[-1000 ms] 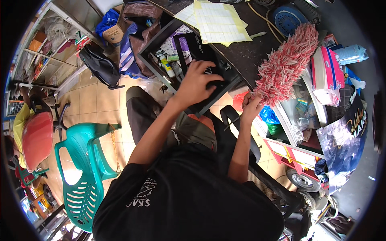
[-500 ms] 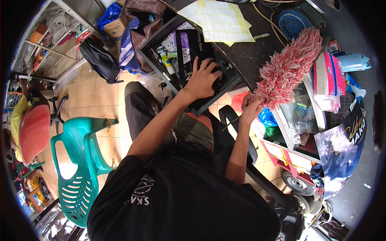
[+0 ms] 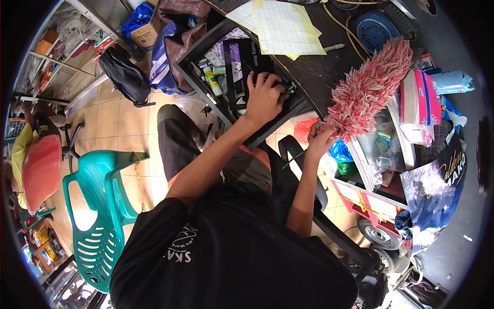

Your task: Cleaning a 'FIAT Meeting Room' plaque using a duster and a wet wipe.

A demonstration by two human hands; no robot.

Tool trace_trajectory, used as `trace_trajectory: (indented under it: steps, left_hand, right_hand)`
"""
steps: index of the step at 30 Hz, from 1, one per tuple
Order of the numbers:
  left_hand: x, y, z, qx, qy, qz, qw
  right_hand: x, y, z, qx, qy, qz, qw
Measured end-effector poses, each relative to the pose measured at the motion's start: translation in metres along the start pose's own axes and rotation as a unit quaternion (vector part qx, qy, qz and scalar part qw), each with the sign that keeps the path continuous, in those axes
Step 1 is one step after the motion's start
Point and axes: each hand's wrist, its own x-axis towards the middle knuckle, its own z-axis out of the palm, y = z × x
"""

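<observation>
My left hand reaches into an open dark drawer, fingers apart and bent over its dark contents. What lies directly beneath the palm is hidden. Beside that hand lies a black flat box or sign with pale lettering. A yellow-and-white glue tube and other small items rest along the drawer's left side. My right hand is closed around the lower end of a fluffy red-and-white duster, which slants up to the right past the desk edge.
Yellow-edged label sheets and a white pen lie on the dark desk. A blue round-faced device stands behind the duster. At right are a pink pack and a cabinet. A green plastic chair stands at left.
My left hand has shifted slightly right within the drawer, its fingers bending more. The right hand keeps its hold on the duster, almost unmoved.
</observation>
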Motion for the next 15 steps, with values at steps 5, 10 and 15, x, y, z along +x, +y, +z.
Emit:
trace_trajectory:
  steps: [5,10,15]
  left_hand:
    - [-0.005,-0.009,-0.015,-0.062,0.042,-0.035,0.997]
    - [-0.009,-0.014,-0.018,-0.142,0.032,-0.066,0.987]
    - [-0.011,-0.015,-0.027,-0.157,0.025,-0.086,0.984]
  right_hand:
    - [0.001,0.002,-0.001,0.009,0.007,-0.003,1.000]
    - [0.003,0.002,0.001,0.015,0.012,-0.018,1.000]
    - [0.005,0.011,-0.001,-0.011,0.012,-0.024,1.000]
